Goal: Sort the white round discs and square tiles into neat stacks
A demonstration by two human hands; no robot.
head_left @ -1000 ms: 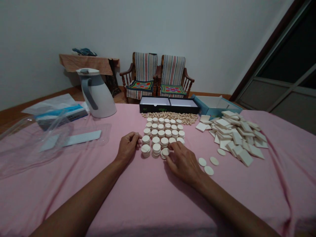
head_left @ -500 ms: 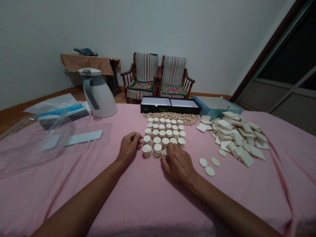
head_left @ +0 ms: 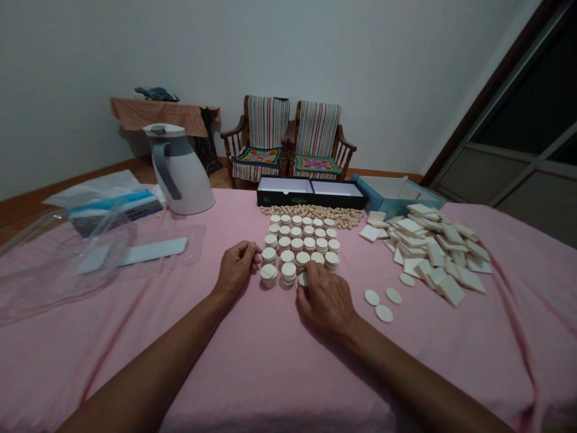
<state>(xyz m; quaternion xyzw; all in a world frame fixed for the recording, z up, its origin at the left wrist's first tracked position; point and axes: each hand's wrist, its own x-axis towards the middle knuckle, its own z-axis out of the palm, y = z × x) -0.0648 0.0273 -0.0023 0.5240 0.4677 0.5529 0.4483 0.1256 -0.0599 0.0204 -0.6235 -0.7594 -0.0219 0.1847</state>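
Note:
Rows of stacked round pale wooden discs (head_left: pixel 287 269) stand on the pink tablecloth in front of me. My right hand (head_left: pixel 327 299) is over the near right part of the stacks. Its thumb and fingers close around a wooden disc (head_left: pixel 303 280) in the nearest row, and the hand hides part of that stack. On the left side of the rows, my left hand (head_left: pixel 237 266) rests on the cloth. Its fingers are loosely bent, with the thumb a little apart and nothing visible in them. Several loose discs (head_left: pixel 384 313) lie flat to the right of my right hand.
A heap of square wooden tiles (head_left: pixel 433 252) lies at the right. Behind the stacks are small wooden pieces (head_left: pixel 315 213), a black divided box (head_left: pixel 311 195) and a blue box (head_left: pixel 396 195). A jug (head_left: pixel 189 180), clear plastic packaging (head_left: pixel 193 243) and a blue-and-dark packet (head_left: pixel 115 210) occupy the left.
The fingers of my right hand have shifted very slightly at the near stack. My left hand and the other stacks look the same.

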